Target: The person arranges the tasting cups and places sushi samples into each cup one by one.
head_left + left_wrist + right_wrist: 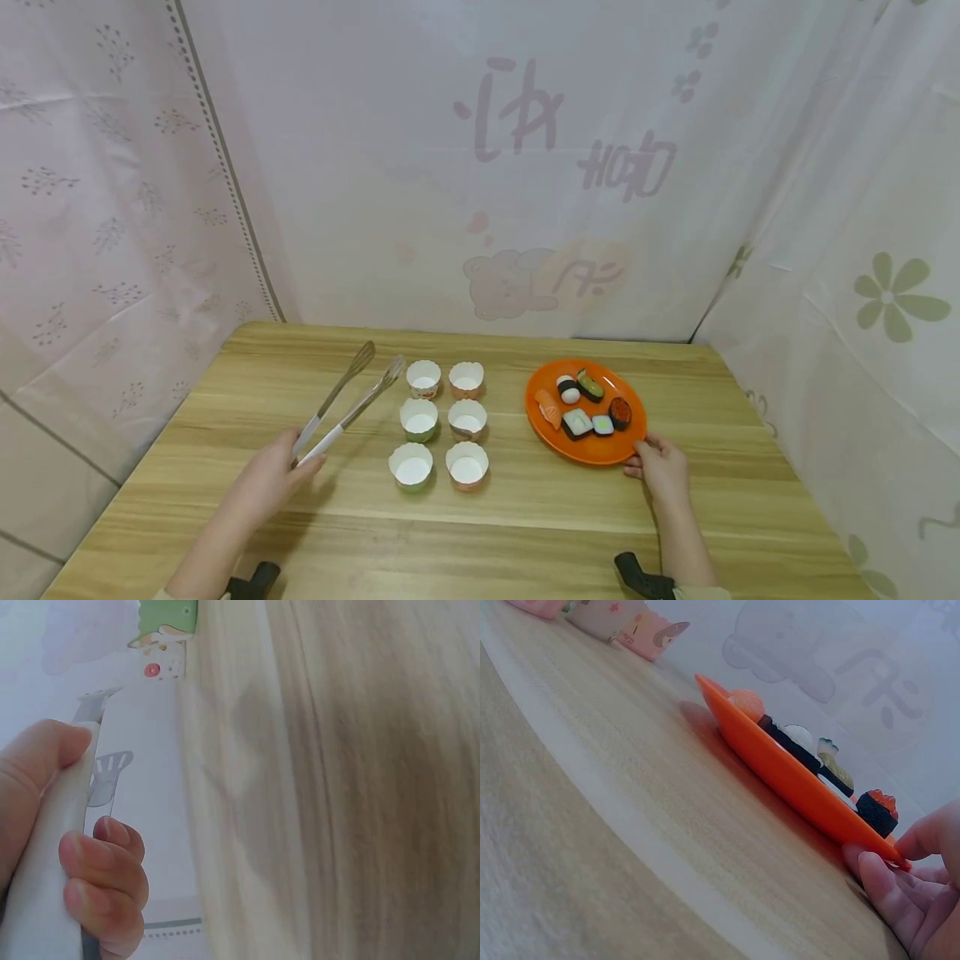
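My left hand (262,479) grips a pair of metal tongs with white handles (54,825). Their two slotted ends stand apart and point toward the far side of the table, left of the paper cups. At the right, my right hand (666,473) pinches the near right rim of an orange plate (592,452). Several pieces of sushi lie on this plate, among them an orange-topped piece (548,408), a red roe piece (620,412) and a white piece with a black band (568,390). In the right wrist view the thumb and fingers meet at the plate's edge.
Several scalloped paper cups (417,423) stand in two columns on the wooden table (420,550), between the tongs and the plate. Printed curtains (360,208) hang behind the table and along both sides. Black wrist mounts (643,579) show at the bottom.
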A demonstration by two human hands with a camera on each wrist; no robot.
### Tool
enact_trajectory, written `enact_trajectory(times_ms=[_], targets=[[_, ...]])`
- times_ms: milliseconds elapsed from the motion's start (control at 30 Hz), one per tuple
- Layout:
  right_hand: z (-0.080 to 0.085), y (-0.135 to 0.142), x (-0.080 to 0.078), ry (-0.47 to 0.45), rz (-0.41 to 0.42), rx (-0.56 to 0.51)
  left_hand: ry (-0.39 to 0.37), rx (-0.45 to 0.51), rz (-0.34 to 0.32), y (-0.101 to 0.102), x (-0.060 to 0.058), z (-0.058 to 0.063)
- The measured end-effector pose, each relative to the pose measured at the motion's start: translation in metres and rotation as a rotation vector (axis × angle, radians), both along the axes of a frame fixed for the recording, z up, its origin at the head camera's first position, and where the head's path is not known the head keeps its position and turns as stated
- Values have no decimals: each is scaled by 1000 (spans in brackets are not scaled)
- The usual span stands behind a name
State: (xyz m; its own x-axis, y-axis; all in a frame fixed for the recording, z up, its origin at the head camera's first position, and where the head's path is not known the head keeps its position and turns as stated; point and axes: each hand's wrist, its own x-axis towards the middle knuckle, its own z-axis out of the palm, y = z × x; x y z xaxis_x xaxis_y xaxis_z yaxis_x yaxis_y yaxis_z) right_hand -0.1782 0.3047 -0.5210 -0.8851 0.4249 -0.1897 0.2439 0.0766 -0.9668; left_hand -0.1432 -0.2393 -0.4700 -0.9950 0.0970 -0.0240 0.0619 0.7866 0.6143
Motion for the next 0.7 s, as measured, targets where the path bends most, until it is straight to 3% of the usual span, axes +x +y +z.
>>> enact_trajectory(times_ms=[167,700], targets=[[0,0,0,2,-1,-8,55,-21,-2,5,-1,3],[-2,1,0,9,-1,1,107,-62,-53,25,2,16]])
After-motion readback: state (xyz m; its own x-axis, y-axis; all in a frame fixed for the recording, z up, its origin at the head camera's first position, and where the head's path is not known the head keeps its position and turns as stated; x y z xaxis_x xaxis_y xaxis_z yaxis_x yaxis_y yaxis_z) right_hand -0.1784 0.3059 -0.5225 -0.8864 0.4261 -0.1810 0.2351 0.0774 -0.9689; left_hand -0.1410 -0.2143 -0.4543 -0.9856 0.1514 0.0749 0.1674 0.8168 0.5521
